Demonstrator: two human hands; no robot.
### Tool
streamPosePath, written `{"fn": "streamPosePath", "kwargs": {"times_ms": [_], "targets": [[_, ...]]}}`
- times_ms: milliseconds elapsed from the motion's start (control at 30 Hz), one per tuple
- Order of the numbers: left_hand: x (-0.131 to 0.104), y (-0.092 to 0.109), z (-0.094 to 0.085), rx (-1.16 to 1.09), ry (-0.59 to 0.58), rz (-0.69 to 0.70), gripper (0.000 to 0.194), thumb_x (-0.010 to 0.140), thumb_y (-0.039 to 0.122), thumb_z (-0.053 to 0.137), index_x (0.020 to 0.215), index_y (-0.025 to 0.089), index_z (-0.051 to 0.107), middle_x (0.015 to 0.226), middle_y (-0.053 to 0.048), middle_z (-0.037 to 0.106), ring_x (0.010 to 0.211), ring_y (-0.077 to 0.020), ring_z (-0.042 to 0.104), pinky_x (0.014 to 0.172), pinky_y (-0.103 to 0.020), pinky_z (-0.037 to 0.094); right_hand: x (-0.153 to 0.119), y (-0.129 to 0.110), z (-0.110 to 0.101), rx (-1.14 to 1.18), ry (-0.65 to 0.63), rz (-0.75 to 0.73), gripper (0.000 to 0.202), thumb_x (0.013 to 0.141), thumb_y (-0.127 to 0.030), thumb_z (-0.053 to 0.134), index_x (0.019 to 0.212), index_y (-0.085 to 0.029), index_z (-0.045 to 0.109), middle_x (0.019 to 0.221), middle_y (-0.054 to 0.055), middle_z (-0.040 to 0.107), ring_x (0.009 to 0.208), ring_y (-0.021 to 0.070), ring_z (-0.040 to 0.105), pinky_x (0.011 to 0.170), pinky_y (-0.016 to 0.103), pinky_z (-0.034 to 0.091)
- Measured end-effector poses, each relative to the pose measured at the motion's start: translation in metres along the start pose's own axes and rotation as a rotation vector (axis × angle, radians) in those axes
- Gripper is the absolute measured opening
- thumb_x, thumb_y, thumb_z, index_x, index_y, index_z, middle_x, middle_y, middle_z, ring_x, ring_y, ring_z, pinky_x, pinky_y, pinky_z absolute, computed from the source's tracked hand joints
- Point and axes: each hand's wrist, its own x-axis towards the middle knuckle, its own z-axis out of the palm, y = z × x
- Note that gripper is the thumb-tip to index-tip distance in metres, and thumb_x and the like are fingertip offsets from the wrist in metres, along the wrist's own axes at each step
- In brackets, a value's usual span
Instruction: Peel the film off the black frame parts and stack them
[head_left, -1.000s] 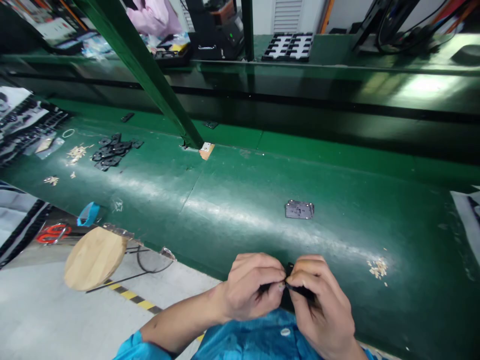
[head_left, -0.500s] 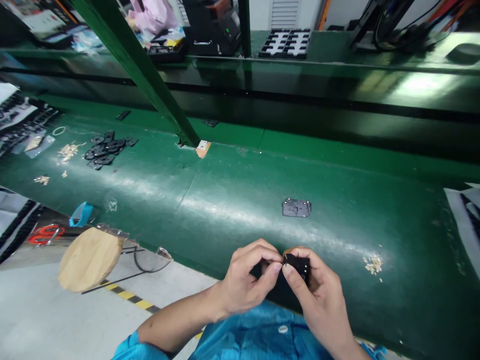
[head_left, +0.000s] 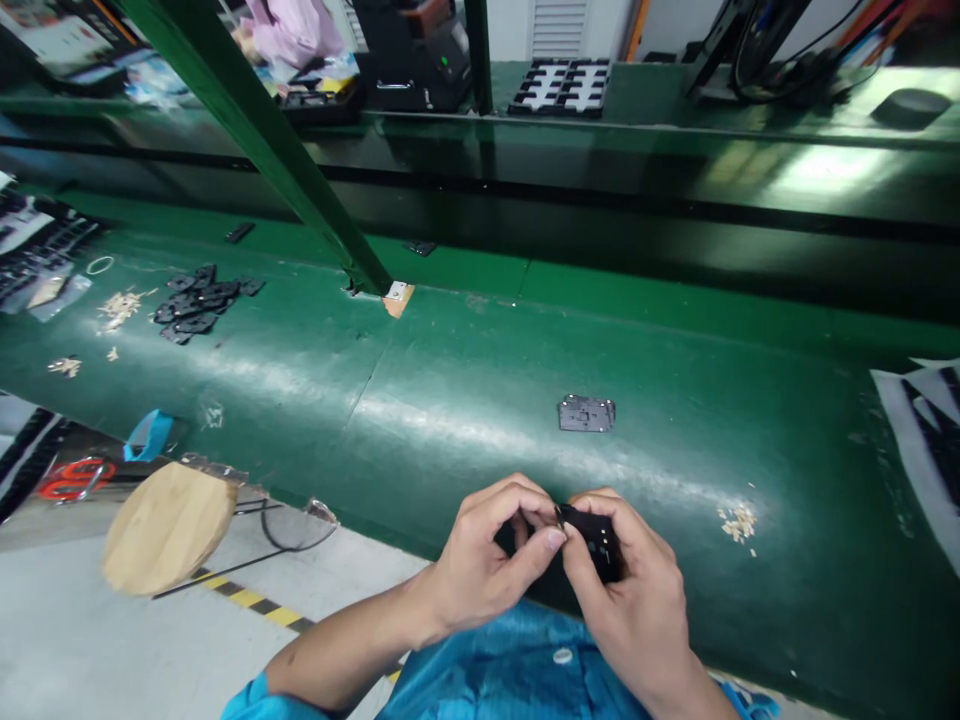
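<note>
A flat black plastic part (head_left: 598, 538) with small light spots near its edge is gripped by my right hand (head_left: 637, 590), thumb in front and fingers behind. At the part's left edge, my left hand (head_left: 501, 555) is closed in a pinch of thumb and forefinger. Whatever sits between those fingertips is too small to make out. Beyond my hands, a similar dark flat part (head_left: 586, 413) lies on the green bench (head_left: 465, 370). To the right is a little heap of small pale pieces (head_left: 738, 523).
A pile of black parts (head_left: 201, 303) lies at the left, beside more pale pieces (head_left: 120, 308). A slanted green post (head_left: 292, 180) meets the bench. A round wooden stool (head_left: 171, 528) stands at the lower left. A person's pink sleeve (head_left: 304, 30) shows across the bench.
The black part has tilted slightly in my right hand, showing more of its face. My left fingers stay at its edge. The whole view has shifted a little.
</note>
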Motion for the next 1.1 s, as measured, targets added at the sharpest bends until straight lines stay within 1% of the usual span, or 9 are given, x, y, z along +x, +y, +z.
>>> {"fn": "streamPosePath", "kwargs": {"times_ms": [133,333,500,700,800,867,967,1033,1100], "targets": [[0.0,0.0,0.002,0.015,0.03,-0.031,0.007,0.097,0.017,0.067,0.091,0.015,0.068,0.082,-0.005,0.068,0.069,-0.0128,0.062,0.061,-0.021,0.052,0.001,-0.001,0.0,-0.003,-0.007,-0.008,0.006,0.098,-0.017,0.063,0.098,-0.023,0.063,0.083,-0.002,0.067,0.069,0.0113,0.067,0.066,0.018,0.055],[-0.001,0.0,0.002,0.015,0.025,-0.077,0.01,0.098,0.018,0.064,0.088,0.016,0.066,0.08,-0.004,0.066,0.067,-0.0127,0.06,0.062,-0.022,0.05,0.002,-0.001,0.0,0.012,-0.017,0.028,0.006,0.096,-0.018,0.065,0.096,-0.024,0.065,0.083,-0.003,0.07,0.068,0.0119,0.068,0.064,0.018,0.056],[0.001,0.0,0.002,-0.05,-0.003,-0.168,0.015,0.099,0.022,0.063,0.085,0.016,0.063,0.077,-0.002,0.064,0.063,-0.0124,0.061,0.06,-0.023,0.049,0.004,-0.001,-0.004,0.078,-0.067,0.134,0.004,0.094,-0.023,0.067,0.091,-0.023,0.069,0.076,-0.003,0.07,0.062,0.0129,0.066,0.06,0.019,0.056],[0.001,-0.003,0.002,-0.138,-0.038,-0.283,0.022,0.101,0.029,0.064,0.084,0.017,0.059,0.072,-0.001,0.062,0.059,-0.0113,0.061,0.059,-0.022,0.048,0.004,0.003,-0.007,0.247,-0.167,0.334,0.014,0.096,-0.033,0.067,0.092,-0.02,0.07,0.072,-0.001,0.07,0.061,0.0141,0.067,0.055,0.019,0.055],[0.002,-0.005,0.001,-0.174,-0.06,-0.337,0.022,0.101,0.032,0.064,0.085,0.017,0.058,0.072,-0.001,0.062,0.059,-0.0115,0.061,0.059,-0.022,0.048,0.007,0.004,-0.006,0.245,-0.179,0.361,0.017,0.096,-0.036,0.067,0.091,-0.02,0.07,0.071,-0.001,0.071,0.06,0.0149,0.067,0.054,0.02,0.055],[0.004,-0.004,0.0,-0.156,-0.058,-0.348,0.022,0.101,0.032,0.063,0.086,0.017,0.059,0.073,-0.001,0.063,0.06,-0.0122,0.062,0.059,-0.023,0.048,0.007,0.005,-0.004,0.181,-0.152,0.311,0.016,0.097,-0.036,0.067,0.092,-0.021,0.07,0.072,-0.001,0.071,0.06,0.0151,0.068,0.054,0.02,0.056],[0.005,0.0,0.003,-0.031,-0.014,-0.29,0.018,0.098,0.028,0.062,0.083,0.017,0.06,0.073,-0.002,0.062,0.061,-0.0118,0.059,0.058,-0.022,0.046,-0.001,0.012,-0.004,0.021,-0.11,0.145,0.013,0.099,-0.035,0.067,0.096,-0.022,0.07,0.081,0.001,0.075,0.065,0.0169,0.073,0.059,0.021,0.059],[0.005,-0.001,0.008,0.086,0.039,-0.179,0.014,0.093,0.024,0.062,0.081,0.018,0.061,0.071,-0.001,0.061,0.058,-0.0109,0.055,0.055,-0.021,0.044,-0.009,0.025,-0.007,-0.092,-0.093,-0.006,0.015,0.1,-0.038,0.068,0.104,-0.024,0.071,0.091,0.004,0.078,0.072,0.0199,0.077,0.063,0.024,0.062],[0.006,-0.007,0.013,0.23,0.087,-0.02,0.007,0.086,0.022,0.063,0.08,0.019,0.06,0.069,0.0,0.062,0.056,-0.0108,0.054,0.052,-0.021,0.042,-0.009,0.048,-0.01,-0.207,-0.036,-0.13,0.024,0.099,-0.041,0.071,0.115,-0.023,0.074,0.098,0.008,0.08,0.074,0.0242,0.078,0.058,0.028,0.061]]}}
